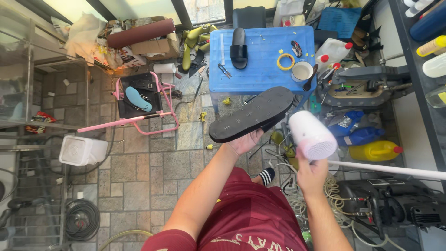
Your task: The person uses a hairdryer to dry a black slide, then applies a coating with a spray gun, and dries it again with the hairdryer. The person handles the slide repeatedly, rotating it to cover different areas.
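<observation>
Left hand (fingers mostly hidden) under sole.

On the blue table: 1 black sandal, 1 tape ring, 1 mug. 1 black sole and 1 white dryer are held up. By the floor, 2 blue bottles, 1 yellow bottle, 1 pink stool.

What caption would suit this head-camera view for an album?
Left hand holds a black shoe sole while right hand aims a white hair dryer nearby.

Maroon tee w/ pale lettering, bare forearms, black sock w/ white stripes
</observation>
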